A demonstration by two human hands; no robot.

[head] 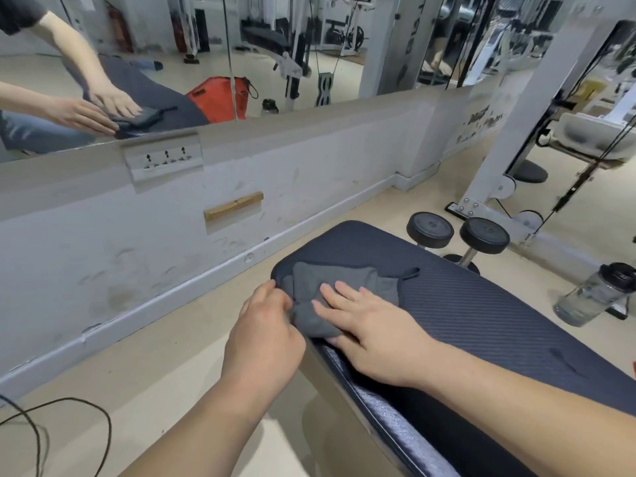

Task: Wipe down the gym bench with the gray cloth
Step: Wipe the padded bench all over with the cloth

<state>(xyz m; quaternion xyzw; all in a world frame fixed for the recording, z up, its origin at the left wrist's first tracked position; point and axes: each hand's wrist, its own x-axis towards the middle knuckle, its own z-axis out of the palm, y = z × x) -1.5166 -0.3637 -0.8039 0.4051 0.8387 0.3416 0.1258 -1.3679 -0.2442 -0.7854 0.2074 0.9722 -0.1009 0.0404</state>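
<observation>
The gray cloth (344, 294) lay bunched on the near-left end of the gym bench (481, 325), a dark padded tabletop with a ribbed texture that ran from the centre of the view toward 4 o'clock. A small loop at the cloth's far corner pointed toward 2 o'clock, and part of the cloth draped over the pad's near edge.

The right hand (375, 325) lay flat on the cloth, palm down, fingers stretched out and slightly spread, pointing toward 10 o'clock; it gripped nothing and simply pressed on the fabric. The left hand (265, 325) sat just beside it at 9 o'clock, at the rim of the pad, fingers curled in and pinching the cloth's left edge where it folded over the side.

Beyond the bench, toward 1 o'clock, two black dumbbells (457, 232) stood on the floor near the white frame of a machine (509, 132). At 3 o'clock a clear water bottle (592, 294) with a dark lid leaned just beside the bench. A low white wall (172, 235) crossed the view from 9 to 1 o'clock, with a mirror (172, 63) above it that reflected both hands on the cloth. A black cable (69, 425) looped across the floor at 8 o'clock.
</observation>
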